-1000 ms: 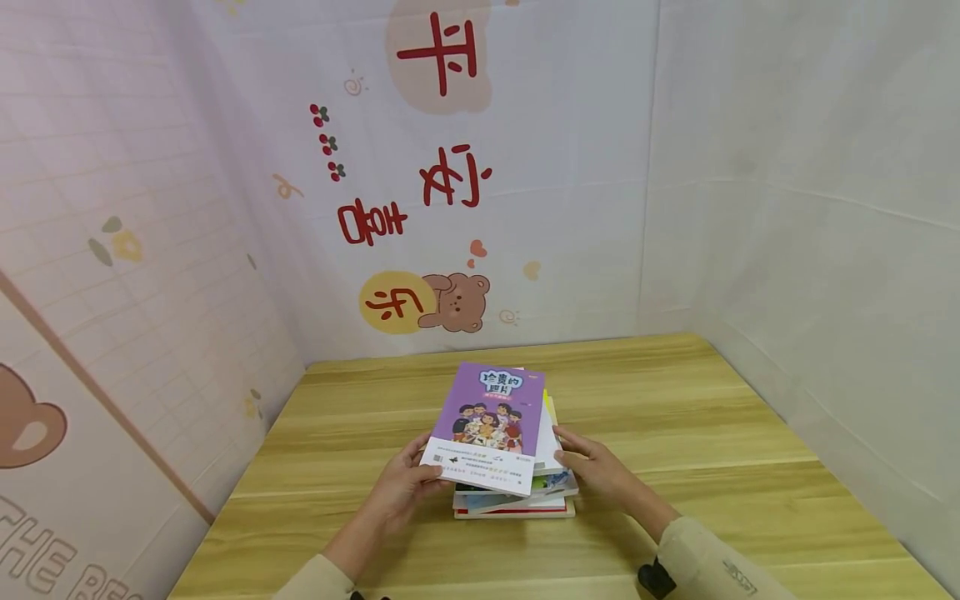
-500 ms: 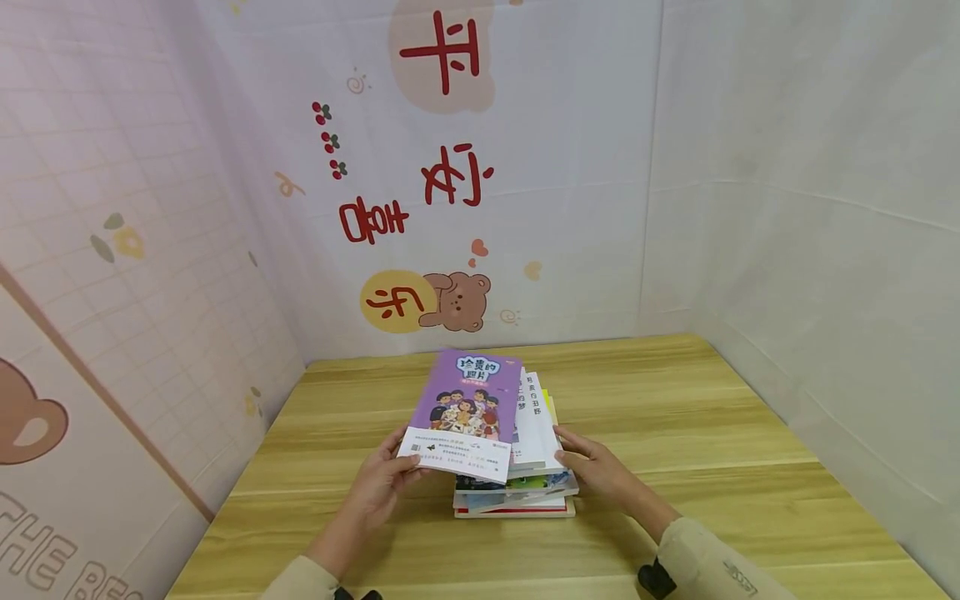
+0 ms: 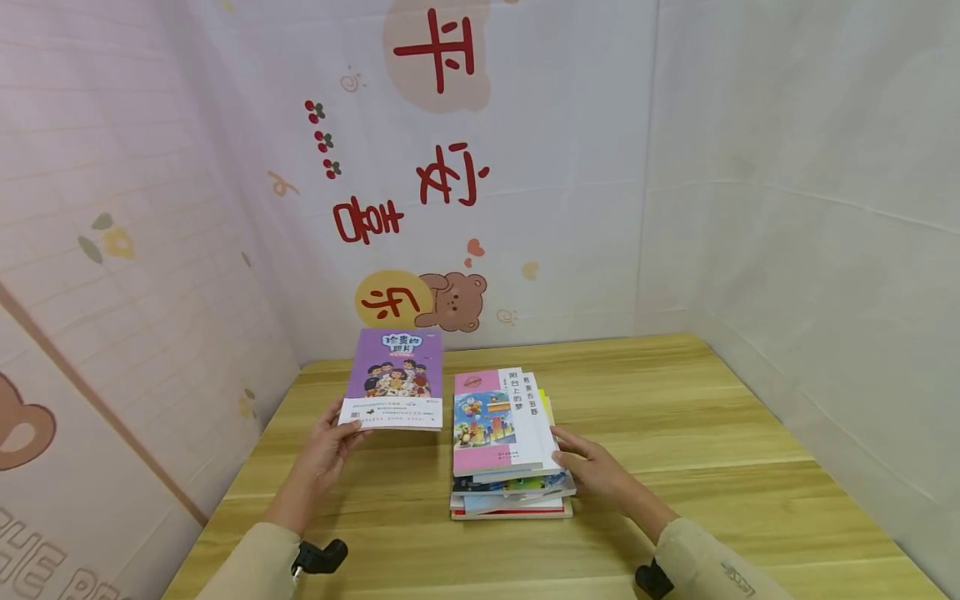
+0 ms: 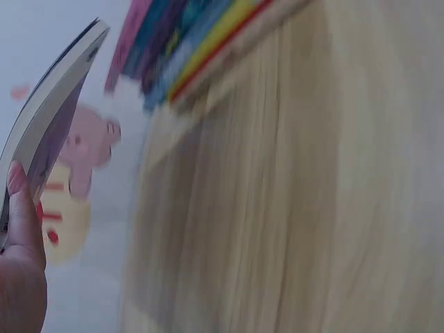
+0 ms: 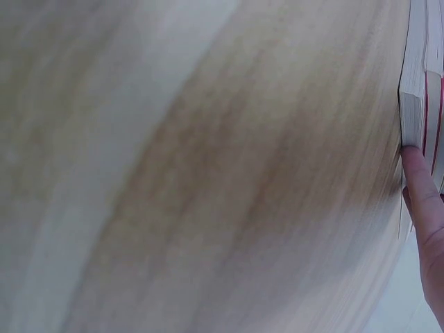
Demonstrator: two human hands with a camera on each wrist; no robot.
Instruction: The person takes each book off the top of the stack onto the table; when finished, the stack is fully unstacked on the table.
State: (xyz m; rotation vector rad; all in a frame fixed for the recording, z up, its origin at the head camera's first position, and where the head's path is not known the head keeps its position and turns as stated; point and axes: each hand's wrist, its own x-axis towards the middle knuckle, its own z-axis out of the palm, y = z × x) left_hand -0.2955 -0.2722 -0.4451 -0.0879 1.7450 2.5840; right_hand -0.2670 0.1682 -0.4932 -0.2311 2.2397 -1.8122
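A paperback book with a purple cover and white lower band [image 3: 397, 375] is held up off the table by my left hand [image 3: 321, 454], which pinches its lower left corner, thumb on top. Seen from the left wrist, the book [image 4: 52, 104] stands edge-on beside the thumb. Left of my right hand [image 3: 600, 473] is an uneven stack of several books, topped by a pink and white one [image 3: 487, 429]. Extended fingers of that hand rest against the stack's right side; in the right wrist view a fingertip [image 5: 413, 158] touches the page edges [image 5: 413, 114].
Everything stands on a wood-grain table [image 3: 675, 400]. White printed cloth [image 3: 570, 208] with red characters and a bear hangs behind it, and more cloth walls the left and right sides. Black wrist straps [image 3: 321, 557] show at both cuffs.
My left hand has carried the purple book from above the stack to its left, uncovering the pink and white book. My right hand has stayed at the stack's right side.
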